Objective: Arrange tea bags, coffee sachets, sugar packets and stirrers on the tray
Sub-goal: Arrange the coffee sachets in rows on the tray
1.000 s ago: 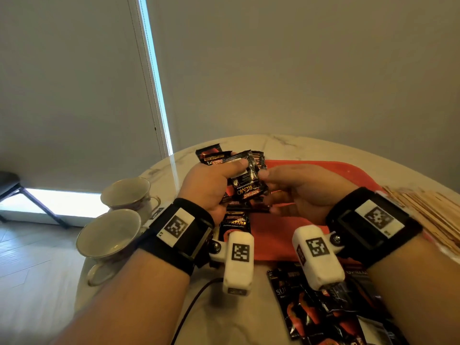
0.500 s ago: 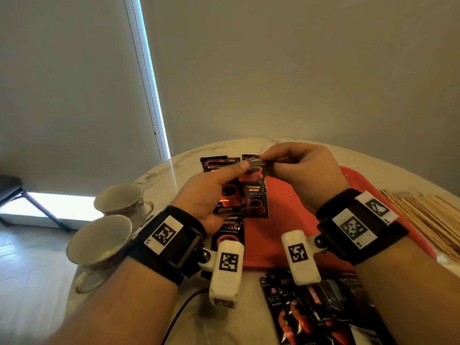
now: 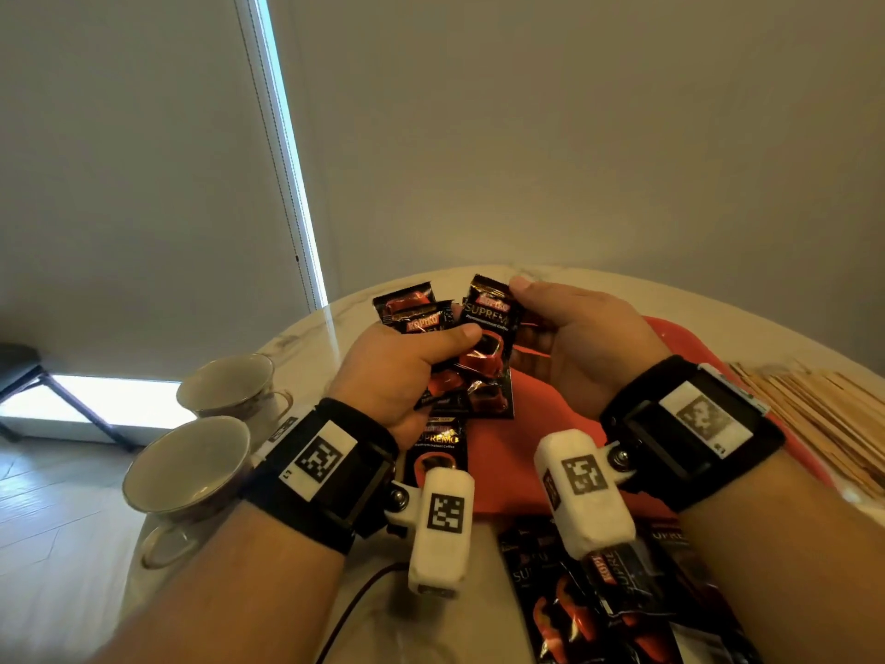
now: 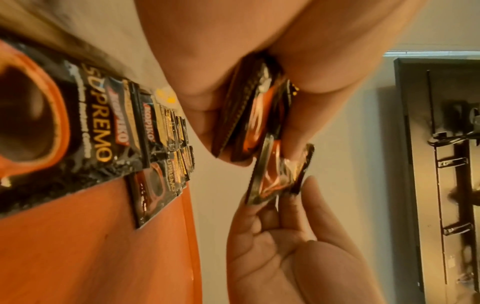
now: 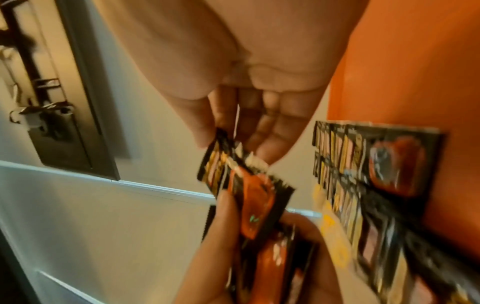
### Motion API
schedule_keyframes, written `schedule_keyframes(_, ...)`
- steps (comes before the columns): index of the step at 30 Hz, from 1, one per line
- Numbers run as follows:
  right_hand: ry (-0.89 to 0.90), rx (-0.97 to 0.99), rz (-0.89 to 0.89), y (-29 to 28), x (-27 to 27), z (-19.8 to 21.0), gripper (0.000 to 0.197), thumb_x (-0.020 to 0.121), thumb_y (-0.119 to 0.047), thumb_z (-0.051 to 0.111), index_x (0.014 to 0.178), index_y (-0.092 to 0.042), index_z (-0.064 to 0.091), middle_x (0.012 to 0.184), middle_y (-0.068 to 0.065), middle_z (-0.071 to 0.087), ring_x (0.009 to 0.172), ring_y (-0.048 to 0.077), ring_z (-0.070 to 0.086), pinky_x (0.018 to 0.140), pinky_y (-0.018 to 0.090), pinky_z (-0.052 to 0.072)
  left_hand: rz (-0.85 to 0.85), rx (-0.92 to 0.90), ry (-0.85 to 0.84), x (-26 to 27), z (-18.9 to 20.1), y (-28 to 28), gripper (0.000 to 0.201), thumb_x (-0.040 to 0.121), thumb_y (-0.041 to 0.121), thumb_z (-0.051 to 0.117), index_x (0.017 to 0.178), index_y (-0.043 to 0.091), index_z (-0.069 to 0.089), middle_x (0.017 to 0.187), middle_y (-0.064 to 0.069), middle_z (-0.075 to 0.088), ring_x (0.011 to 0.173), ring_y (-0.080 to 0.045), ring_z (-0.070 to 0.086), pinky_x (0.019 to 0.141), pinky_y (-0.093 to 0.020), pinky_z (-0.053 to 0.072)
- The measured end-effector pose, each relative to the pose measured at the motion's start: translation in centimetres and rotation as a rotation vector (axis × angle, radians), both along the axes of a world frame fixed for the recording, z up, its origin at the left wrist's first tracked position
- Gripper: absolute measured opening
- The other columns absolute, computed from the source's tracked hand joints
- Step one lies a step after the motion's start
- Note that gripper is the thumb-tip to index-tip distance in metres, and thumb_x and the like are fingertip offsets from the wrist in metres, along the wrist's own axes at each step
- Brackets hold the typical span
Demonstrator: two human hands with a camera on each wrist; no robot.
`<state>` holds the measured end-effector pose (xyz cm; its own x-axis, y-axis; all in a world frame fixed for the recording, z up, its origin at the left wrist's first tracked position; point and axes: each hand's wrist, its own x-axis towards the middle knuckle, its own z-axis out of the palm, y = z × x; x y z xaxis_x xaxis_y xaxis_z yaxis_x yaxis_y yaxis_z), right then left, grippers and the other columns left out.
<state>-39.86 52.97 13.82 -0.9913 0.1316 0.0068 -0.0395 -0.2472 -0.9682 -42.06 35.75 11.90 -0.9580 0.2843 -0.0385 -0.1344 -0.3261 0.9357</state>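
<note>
I count three coffee sachets (image 3: 433, 328) fanned in the left hand (image 3: 397, 371), thumb clamped across them; right hand (image 3: 584, 347) pinches the top edge of the front sachet (image 3: 491, 323). All held above the red tray's (image 3: 522, 452) left edge. Two cups (image 3: 191, 464) by the table's left edge, stirrers (image 3: 823, 414) at right

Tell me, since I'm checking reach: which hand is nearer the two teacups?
Left. The left hand holds sachets just beside the teacups; the right hand is farther, over the red tray.
</note>
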Motion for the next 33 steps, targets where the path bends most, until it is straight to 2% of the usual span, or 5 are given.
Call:
schedule_keyframes(7, -0.058, 0.141, 0.013, 0.6, 0.1, 0.1, 0.019, 0.087, 0.006, 0.069, 0.099, -0.008, 0.066, 0.086, 0.010, 0.072, 0.070, 0.019, 0.068, 0.069, 0.034, 0.057, 0.024, 0.040, -0.059, -0.6, 0.1, -0.5, 0.031, 0.082, 0.013, 0.081, 0.110, 0.002, 0.074, 0.108, -0.021, 0.078, 0.097, -0.041, 0.077, 0.083, -0.054, 0.063)
schedule_keyframes(10, -0.181, 0.067, -0.065, 1.5, -0.2, -0.9, 0.015, 0.091, 0.004, 0.063, 0.094, -0.010, 0.065, 0.074, 0.005, 0.070, 0.060, 0.013, 0.065, 0.064, 0.030, 0.056, 0.054, 0.106, -0.109, -1.1, 0.0, -0.7, 0.019, 0.083, 0.021, 0.083, 0.092, 0.008, 0.073, 0.089, -0.012, 0.074, 0.076, -0.025, 0.073, 0.072, -0.042, 0.061)
schedule_keyframes(14, -0.422, 0.092, -0.085, 2.3, -0.2, -3.0, 0.015, 0.093, 0.007, 0.058, 0.090, -0.007, 0.065, 0.074, 0.008, 0.064, 0.061, 0.016, 0.060, 0.049, 0.025, 0.055, 0.138, 0.164, -0.181, -1.4, 0.0, -0.9, 0.007, 0.093, 0.013, 0.074, 0.092, 0.009, 0.069, 0.076, -0.006, 0.067, 0.059, -0.016, 0.065, 0.054, -0.032, 0.056)
schedule_keyframes(23, -0.506, 0.316, -0.058, 1.3, -0.4, -3.0, 0.011, 0.088, 0.008, 0.068, 0.086, -0.003, 0.068, 0.069, 0.009, 0.068, 0.063, 0.018, 0.064, 0.057, 0.028, 0.056, 0.165, 0.181, -0.167, -1.3, 0.2, -1.2, 0.019, 0.093, 0.008, 0.066, 0.111, 0.005, 0.069, 0.082, -0.007, 0.066, 0.065, -0.018, 0.063, 0.058, -0.033, 0.057)
schedule_keyframes(33, -0.548, 0.393, -0.038, 0.7, -0.3, -2.6, 0.009, 0.089, 0.005, 0.070, 0.084, -0.002, 0.068, 0.072, 0.010, 0.069, 0.063, 0.017, 0.064, 0.053, 0.023, 0.056, 0.146, 0.181, -0.162, -1.3, 0.3, -1.3, 0.020, 0.092, 0.005, 0.062, 0.112, 0.005, 0.069, 0.083, -0.008, 0.066, 0.064, -0.017, 0.063, 0.059, -0.033, 0.057)
